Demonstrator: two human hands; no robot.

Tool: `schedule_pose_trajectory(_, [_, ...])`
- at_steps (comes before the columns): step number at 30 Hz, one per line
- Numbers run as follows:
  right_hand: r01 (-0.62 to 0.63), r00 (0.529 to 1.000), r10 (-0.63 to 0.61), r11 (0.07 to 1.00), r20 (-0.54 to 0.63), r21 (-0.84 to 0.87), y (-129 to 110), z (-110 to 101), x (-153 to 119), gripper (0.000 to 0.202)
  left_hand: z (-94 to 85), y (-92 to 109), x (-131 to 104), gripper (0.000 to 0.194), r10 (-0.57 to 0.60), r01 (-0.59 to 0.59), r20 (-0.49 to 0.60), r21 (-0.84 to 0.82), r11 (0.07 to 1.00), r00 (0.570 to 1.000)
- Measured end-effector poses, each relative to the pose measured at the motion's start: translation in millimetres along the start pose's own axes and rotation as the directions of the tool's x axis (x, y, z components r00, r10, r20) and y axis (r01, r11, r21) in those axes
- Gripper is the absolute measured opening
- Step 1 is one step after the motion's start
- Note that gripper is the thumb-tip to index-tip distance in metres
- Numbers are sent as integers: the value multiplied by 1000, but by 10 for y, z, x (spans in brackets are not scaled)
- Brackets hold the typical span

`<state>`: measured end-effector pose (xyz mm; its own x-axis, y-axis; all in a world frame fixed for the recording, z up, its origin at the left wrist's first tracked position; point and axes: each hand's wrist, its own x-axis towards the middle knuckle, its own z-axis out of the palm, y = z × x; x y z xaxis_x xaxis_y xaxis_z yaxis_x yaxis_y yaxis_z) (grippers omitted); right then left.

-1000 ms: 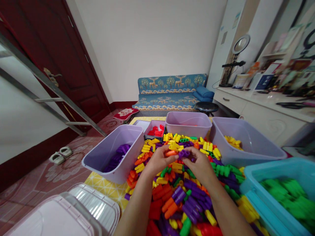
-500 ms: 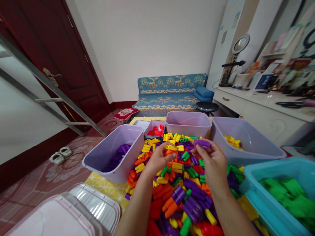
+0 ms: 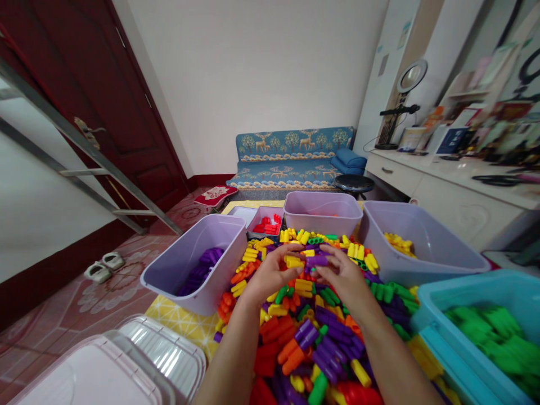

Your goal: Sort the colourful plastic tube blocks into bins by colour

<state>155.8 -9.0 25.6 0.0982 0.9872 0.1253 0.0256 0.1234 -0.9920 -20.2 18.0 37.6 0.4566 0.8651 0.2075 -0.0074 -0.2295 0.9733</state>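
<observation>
Over a heap of plastic toy building pieces [image 3: 331, 323], my hands face each other. My right hand [image 3: 343, 277] has a purple toy building piece [image 3: 316, 261] at its fingertips, pointing towards the other hand. My left hand [image 3: 272, 274] is curved with its thumb and fingers apart. A yellow toy building piece [image 3: 294, 261] shows in that gap; whether the hand touches it is hard to tell. Around both hands lie yellow, green, orange, red and purple pieces.
Around the heap stand a lilac bin [image 3: 196, 225] with purple pieces, a lilac bin [image 3: 442, 239] with yellow ones, another lilac bin [image 3: 323, 205] behind, a small tray [image 3: 257, 229] with red pieces, and a turquoise bin [image 3: 439, 306] with green ones. Clear lids [image 3: 169, 349] lie front left.
My right hand has moved left with the purple piece, close to my left hand, uncovering yellow and green pieces on the right. My left hand has shifted only slightly.
</observation>
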Motion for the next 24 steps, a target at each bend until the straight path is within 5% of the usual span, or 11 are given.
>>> schedule_pose_trajectory(4, [55,998,-60,949,-6,-312,45,-85,-6,58,-88,-42,-60,54,-45,69,-74,368,927,996])
schedule_pose_trajectory(7, [106,989,-12,749,147,-655,-19,-264,-86,44,-187,-1,-149,53,-104,131,-80,644,753,991])
schedule_pose_trajectory(10, [154,971,61,585,232,-796,-65,-436,-167,46,-262,69,-223,56,-202,175,-59,763,622,978])
schedule_pose_trajectory(15, [178,959,106,490,261,-854,-25,-402,-192,60,-241,140,-244,70,-259,229,-103,823,521,960])
schedule_pose_trajectory(20, [254,914,119,574,387,-778,92,-128,-197,80,-126,149,-194,71,-252,174,-58,866,468,966])
schedule_pose_trajectory(24, [196,944,66,677,324,-709,186,29,-188,75,-104,45,-155,61,-220,133,-11,828,545,975])
